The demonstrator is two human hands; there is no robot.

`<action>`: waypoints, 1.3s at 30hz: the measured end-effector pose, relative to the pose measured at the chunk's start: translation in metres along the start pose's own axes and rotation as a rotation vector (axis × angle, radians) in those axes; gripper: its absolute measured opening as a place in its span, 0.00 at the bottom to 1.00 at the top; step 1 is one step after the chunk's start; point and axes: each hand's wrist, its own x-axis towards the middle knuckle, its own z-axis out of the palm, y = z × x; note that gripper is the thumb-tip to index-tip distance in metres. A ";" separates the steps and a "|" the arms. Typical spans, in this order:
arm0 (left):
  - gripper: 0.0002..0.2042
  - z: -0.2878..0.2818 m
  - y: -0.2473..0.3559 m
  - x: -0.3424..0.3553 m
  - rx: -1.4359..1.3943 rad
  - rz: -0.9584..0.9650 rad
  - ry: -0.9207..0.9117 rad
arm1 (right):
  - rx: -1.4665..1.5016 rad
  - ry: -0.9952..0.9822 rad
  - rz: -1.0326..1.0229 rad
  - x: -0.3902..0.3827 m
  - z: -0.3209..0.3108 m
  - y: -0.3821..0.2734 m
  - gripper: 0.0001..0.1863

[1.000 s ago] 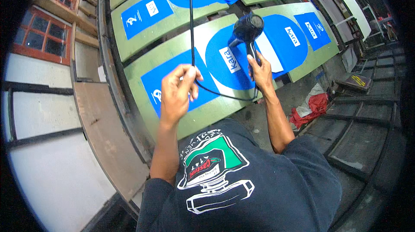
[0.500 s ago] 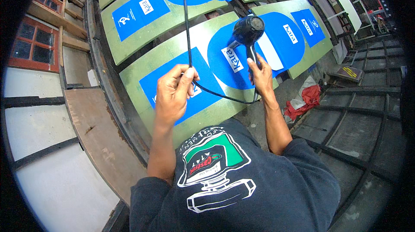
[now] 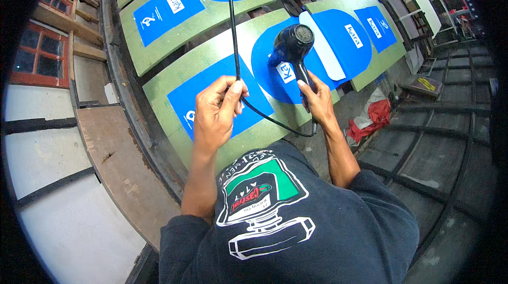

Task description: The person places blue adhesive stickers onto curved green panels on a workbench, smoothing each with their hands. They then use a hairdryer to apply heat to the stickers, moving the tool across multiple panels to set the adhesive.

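My left hand point(image 3: 221, 104) pinches the black power cord point(image 3: 233, 30), which hangs from the top edge and loops down to the dryer's handle. My right hand point(image 3: 317, 96) is closed on the handle of a black hair dryer point(image 3: 293, 40), held over a rounded blue sheet point(image 3: 357, 64) with white-and-blue labels on a green board point(image 3: 190, 149). A white strip point(image 3: 324, 46) crosses that blue sheet, just right of the dryer. A blue rectangular sheet point(image 3: 190, 98) lies on the same board, behind my left hand.
More green boards point(image 3: 127, 51) with blue sheets lie in rows beyond. A brown panel point(image 3: 116, 167) and a red-framed window point(image 3: 39, 56) are at left. Red and white crumpled material point(image 3: 370, 120) lies at lower right, beside dark metal framing point(image 3: 439, 151). A white panel point(image 3: 423, 14) stands at upper right.
The hair dryer has moved down and left, tilting, and more of the white strip shows behind it. My left hand stays on the cord, slightly higher in view.
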 end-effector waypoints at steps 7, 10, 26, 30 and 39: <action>0.11 0.013 -0.002 -0.002 0.024 -0.021 -0.163 | -0.051 0.059 0.051 -0.031 -0.009 0.015 0.28; 0.11 0.017 0.002 -0.003 0.043 -0.030 -0.212 | -0.087 0.107 -0.020 -0.041 -0.016 0.033 0.27; 0.11 0.023 -0.004 0.005 0.027 -0.056 -0.215 | 0.037 0.181 0.054 -0.037 -0.034 0.032 0.24; 0.11 0.018 -0.008 0.009 0.045 -0.041 -0.145 | 0.015 0.179 0.058 -0.020 -0.029 0.023 0.25; 0.10 0.004 -0.013 0.014 0.053 -0.045 -0.075 | 0.037 0.119 0.001 0.029 -0.013 0.010 0.27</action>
